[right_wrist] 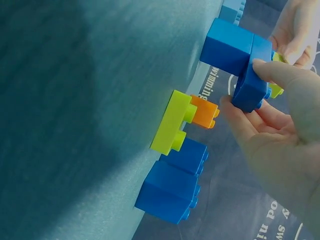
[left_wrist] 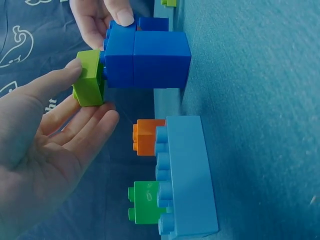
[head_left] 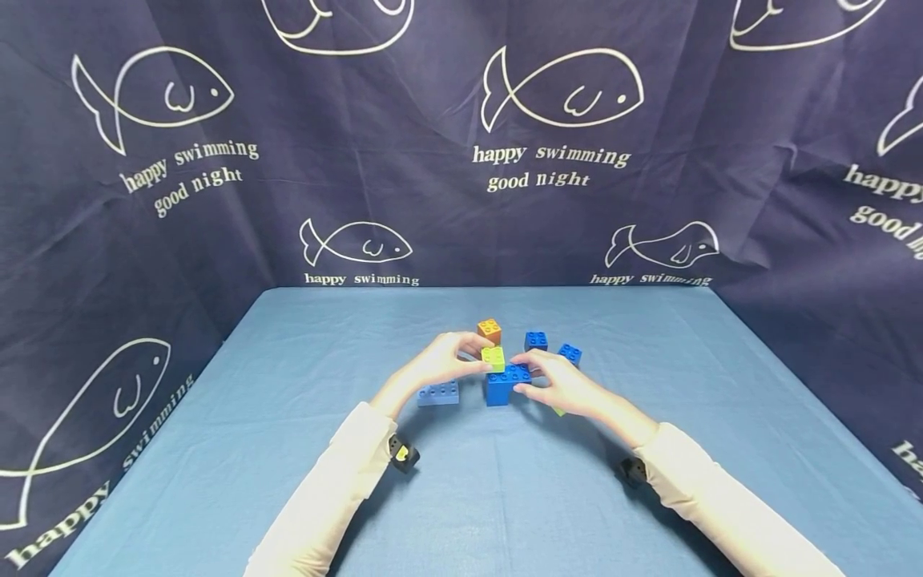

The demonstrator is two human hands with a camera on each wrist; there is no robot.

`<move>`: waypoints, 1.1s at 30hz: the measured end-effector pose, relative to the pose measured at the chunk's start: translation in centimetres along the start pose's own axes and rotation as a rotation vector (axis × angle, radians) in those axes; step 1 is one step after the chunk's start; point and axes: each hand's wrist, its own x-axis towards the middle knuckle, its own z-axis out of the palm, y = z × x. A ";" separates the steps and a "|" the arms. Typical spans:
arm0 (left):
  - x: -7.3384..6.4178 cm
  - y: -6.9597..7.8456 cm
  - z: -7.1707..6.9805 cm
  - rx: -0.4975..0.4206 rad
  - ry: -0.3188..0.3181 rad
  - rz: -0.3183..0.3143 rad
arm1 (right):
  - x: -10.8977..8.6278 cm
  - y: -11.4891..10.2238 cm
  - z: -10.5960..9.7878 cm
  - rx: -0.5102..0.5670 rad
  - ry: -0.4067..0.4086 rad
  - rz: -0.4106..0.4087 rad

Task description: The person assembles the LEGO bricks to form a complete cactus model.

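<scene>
My left hand pinches a lime-green block between thumb and fingers. The block is right at the studs on the left end of a long blue brick, which lies atop another blue block. At the other end of that brick, where it overhangs its support, my right hand grips it with thumb and fingers. The right wrist view shows the overhang held between thumb and fingertips.
Left of the stack lies a light blue brick. Behind stand an orange block and a green block. Two blue blocks, one farther back and one rightward, stand on the table. A lime brick lies near my right hand.
</scene>
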 end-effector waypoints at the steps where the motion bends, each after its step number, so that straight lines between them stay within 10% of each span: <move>1: 0.0 0.0 0.0 -0.002 -0.002 0.000 | 0.0 0.0 0.0 0.002 -0.001 0.006; 33: -0.2 0.0 0.4 -0.060 -0.056 -0.008 | -0.1 0.0 -0.1 0.020 -0.014 0.053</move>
